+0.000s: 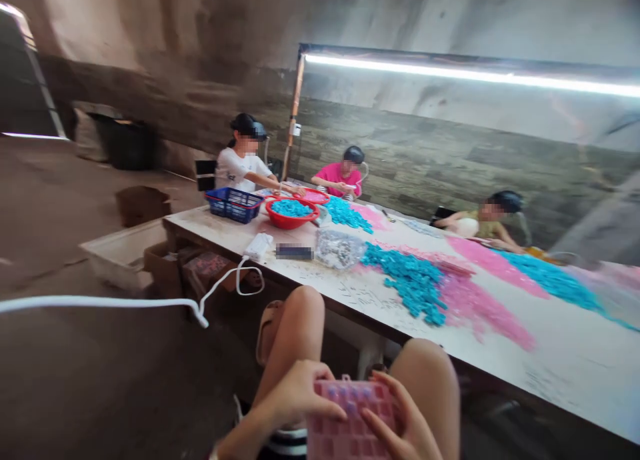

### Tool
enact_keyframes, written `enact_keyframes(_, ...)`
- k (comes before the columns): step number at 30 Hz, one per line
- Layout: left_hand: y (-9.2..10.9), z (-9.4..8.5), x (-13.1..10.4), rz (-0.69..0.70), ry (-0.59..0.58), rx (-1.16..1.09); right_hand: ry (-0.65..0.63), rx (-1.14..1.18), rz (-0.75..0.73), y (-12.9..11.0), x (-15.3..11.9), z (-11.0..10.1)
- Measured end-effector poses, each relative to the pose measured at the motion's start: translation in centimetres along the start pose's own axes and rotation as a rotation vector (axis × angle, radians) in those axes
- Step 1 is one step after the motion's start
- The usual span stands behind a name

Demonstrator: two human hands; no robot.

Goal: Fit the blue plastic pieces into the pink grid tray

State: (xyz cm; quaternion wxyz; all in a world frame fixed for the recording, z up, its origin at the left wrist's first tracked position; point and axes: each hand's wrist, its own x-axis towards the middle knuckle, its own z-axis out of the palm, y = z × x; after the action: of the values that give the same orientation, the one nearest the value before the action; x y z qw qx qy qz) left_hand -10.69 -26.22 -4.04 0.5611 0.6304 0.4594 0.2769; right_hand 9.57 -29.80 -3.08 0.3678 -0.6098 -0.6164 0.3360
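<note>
A pink plastic compartment box (345, 440) lies over my lap, between my knees. Its grid of small cells shows, and a few of the upper ones look purplish. My left hand (300, 393) grips its left side, with the thumb across the top. On the right side, my right hand (400, 420) holds the box, its fingers bent over the upper face. Blur hides the finer details of the cells.
A long white table (340, 283) carries blue pieces (410, 280), pink pieces (490, 307), a clear bag (340, 248), a red basin (293, 221) and a blue basket (234, 205). A white cable (100, 305) crosses at left. Three people sit along the far side.
</note>
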Motion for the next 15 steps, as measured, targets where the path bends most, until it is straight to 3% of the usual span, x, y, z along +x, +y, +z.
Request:
enact_keyframes(2, 1.8, -1.3, -0.2, 0.059, 0.044, 0.026, 0.034, 0.158, -0.048, -1.7, 0.2, 0.4)
enact_keyframes(6, 4.8, -2.9, -1.5, 0.155, 0.037, -0.029, 0.111, 0.214, -0.108, -5.0, -0.1, 1.1)
enact_keyframes(11, 7.4, -2.8, -3.7, 0.185, 0.002, -0.213, 0.253, 0.249, -0.174, -7.7, -1.2, 1.0)
enact_keyframes(15, 8.8, -2.6, -4.7, 0.199, 0.032, -0.202, 0.282, 0.213, -0.193, -8.9, -1.8, 0.8)
